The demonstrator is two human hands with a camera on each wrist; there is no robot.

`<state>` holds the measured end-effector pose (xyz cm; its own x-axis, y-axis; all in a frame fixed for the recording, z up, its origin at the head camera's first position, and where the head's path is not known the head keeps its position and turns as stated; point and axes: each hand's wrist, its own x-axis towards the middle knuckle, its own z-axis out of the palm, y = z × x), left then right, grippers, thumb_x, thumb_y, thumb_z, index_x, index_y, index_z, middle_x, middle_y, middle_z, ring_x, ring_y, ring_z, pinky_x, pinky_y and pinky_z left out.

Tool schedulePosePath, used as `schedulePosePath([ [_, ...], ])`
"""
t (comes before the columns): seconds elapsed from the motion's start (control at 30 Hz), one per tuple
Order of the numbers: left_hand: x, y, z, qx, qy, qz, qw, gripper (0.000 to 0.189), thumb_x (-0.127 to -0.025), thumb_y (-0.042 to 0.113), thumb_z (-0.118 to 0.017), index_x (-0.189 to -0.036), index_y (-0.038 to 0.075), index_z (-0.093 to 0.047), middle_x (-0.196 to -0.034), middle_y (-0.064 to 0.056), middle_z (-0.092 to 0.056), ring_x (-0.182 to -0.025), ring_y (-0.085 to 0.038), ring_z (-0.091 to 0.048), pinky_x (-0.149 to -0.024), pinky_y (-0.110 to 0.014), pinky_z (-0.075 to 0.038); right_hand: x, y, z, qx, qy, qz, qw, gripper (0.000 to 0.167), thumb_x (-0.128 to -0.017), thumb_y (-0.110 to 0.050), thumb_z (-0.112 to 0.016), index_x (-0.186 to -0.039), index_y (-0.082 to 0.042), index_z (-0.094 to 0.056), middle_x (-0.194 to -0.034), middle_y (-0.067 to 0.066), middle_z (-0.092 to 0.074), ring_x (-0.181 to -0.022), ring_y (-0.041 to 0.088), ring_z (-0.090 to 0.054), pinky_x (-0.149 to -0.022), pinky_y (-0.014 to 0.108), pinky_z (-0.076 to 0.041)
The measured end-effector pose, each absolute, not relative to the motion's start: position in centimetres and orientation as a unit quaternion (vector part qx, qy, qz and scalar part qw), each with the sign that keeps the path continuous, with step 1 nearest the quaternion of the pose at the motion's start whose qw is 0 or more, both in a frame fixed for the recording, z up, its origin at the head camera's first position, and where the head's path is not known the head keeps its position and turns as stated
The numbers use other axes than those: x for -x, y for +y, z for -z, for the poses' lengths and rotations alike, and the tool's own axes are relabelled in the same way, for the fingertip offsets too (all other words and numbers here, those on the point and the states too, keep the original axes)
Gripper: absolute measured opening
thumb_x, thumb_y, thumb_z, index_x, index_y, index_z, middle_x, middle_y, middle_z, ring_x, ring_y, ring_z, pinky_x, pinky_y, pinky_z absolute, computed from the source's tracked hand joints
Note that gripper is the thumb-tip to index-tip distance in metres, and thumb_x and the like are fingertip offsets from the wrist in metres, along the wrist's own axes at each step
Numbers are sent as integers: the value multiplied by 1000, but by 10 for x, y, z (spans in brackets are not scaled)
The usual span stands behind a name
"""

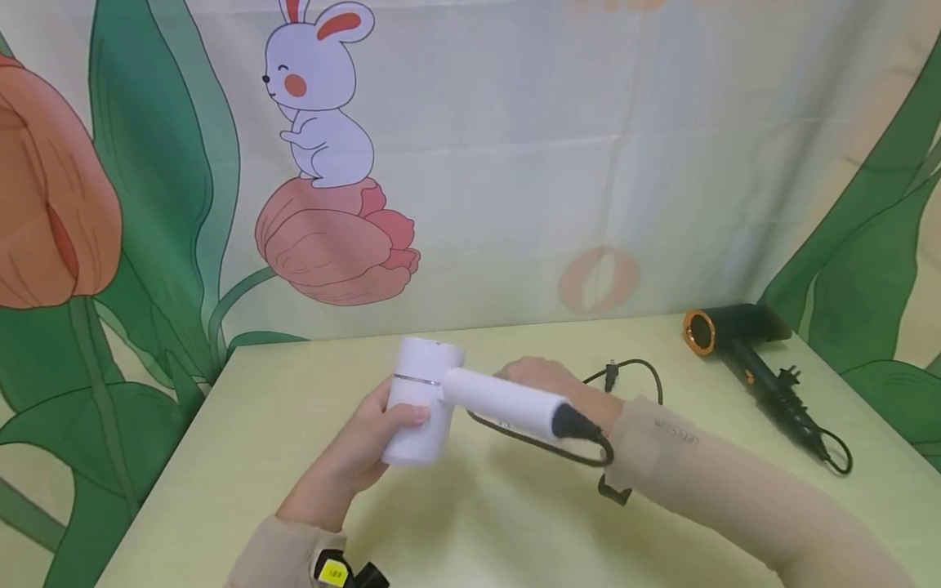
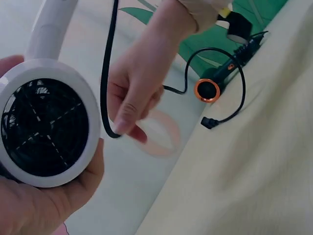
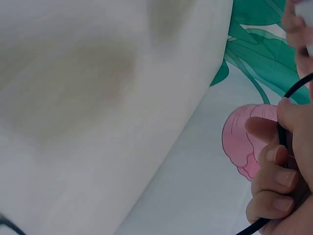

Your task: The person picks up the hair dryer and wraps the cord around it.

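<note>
My left hand (image 1: 375, 437) grips the barrel of a white hair dryer (image 1: 426, 359) above the table, thumb across its side. The dryer's handle points right, and a black cord (image 1: 544, 447) loops from its end. In the left wrist view, the dark round grille (image 2: 46, 127) of the barrel faces the camera. My right hand (image 1: 547, 376) is behind the handle, partly hidden by it. Fingers curled, it holds the cord (image 3: 298, 85), as the right wrist view shows. The cord's plug (image 1: 611, 376) hangs beyond the right wrist.
A black hair dryer (image 1: 735, 327) with an orange rim lies at the table's right side, its cord bundled by the handle. The pale table (image 1: 294, 392) ends at a curtain (image 1: 500, 163) printed with a rabbit and tulips.
</note>
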<state>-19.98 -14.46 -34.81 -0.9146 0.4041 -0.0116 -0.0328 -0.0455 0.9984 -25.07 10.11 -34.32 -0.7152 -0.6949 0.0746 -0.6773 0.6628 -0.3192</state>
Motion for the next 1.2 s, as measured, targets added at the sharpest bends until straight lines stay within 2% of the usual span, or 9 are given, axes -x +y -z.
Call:
schedulePosePath([
  [0.03, 199, -145, 348, -143, 686, -695, 161, 63, -81, 14, -57, -134, -4, -31, -104, -5, -55, -90, -18, -56, -78, -33, -50, 253, 102, 340, 371, 919, 134, 1, 12, -91, -24, -59, -93, -15, -67, -87, -4, -66, -73, 8, -56, -63, 16, -42],
  [0.07, 198, -145, 348, -150, 697, -681, 167, 63, -80, 13, -59, -135, -4, -32, -104, -7, -55, -90, -19, -57, -78, -34, -50, 255, 101, 336, 345, 925, 158, -27, 20, -89, -31, -63, -78, -15, -65, -68, -4, -60, -60, 7, -47, -54, 18, -38],
  [0.17, 196, -143, 350, -158, 737, -635, 170, 63, -79, 13, -65, -134, -1, -37, -106, -14, -56, -87, -21, -58, -75, -35, -52, 260, 102, 324, 332, 936, 101, -52, 38, -94, -42, -54, -64, -18, -54, -58, -7, -47, -53, 7, -40, -48, 22, -34],
  [0.37, 196, -136, 355, -126, 807, -564, 123, 64, -75, 18, -74, -131, 7, -46, -107, -16, -58, -84, -23, -59, -69, -35, -52, 261, 109, 303, 331, 931, 101, -118, 37, -92, -39, -57, -64, -16, -54, -55, -7, -43, -50, 7, -36, -47, 20, -30],
  [0.67, 208, -132, 367, 0, 858, -512, 37, 72, -74, 25, -73, -133, 2, -40, -114, -17, -56, -90, -27, -58, -65, -33, -51, 245, 106, 288, 356, 910, 149, -154, 39, -92, -36, -59, -59, -17, -48, -52, -9, -36, -48, 4, -31, -46, 19, -25],
  [0.87, 220, -138, 369, 91, 853, -513, 4, 74, -80, 34, -67, -136, 1, -32, -120, -17, -50, -99, -30, -55, -72, -34, -51, 220, 103, 288, 375, 898, 175, -150, 25, -92, -30, -61, -70, -18, -58, -55, -11, -42, -49, 2, -31, -45, 17, -25],
  [1.0, 224, -144, 367, 131, 826, -548, -13, 76, -82, 35, -64, -138, -1, -28, -125, -18, -47, -104, -31, -52, -79, -36, -50, 207, 105, 296, 388, 892, 192, -133, 18, -93, -19, -53, -76, -17, -58, -56, -12, -37, -50, 1, -26, -47, 16, -23],
  [1.1, 225, -147, 364, 146, 805, -575, -20, 76, -83, 36, -63, -139, -1, -28, -127, -18, -45, -106, -29, -52, -82, -35, -48, 202, 108, 305, 393, 889, 202, -122, 17, -92, -13, -48, -82, -16, -62, -60, -12, -40, -54, 1, -32, -50, 16, -30],
  [1.2, 226, -150, 361, 153, 785, -600, -19, 73, -84, 37, -63, -137, -1, -30, -126, -17, -46, -105, -28, -52, -82, -34, -47, 201, 111, 316, 389, 892, 206, -105, 24, -92, -12, -46, -98, -16, -68, -69, -12, -53, -61, 2, -41, -58, 17, -39],
])
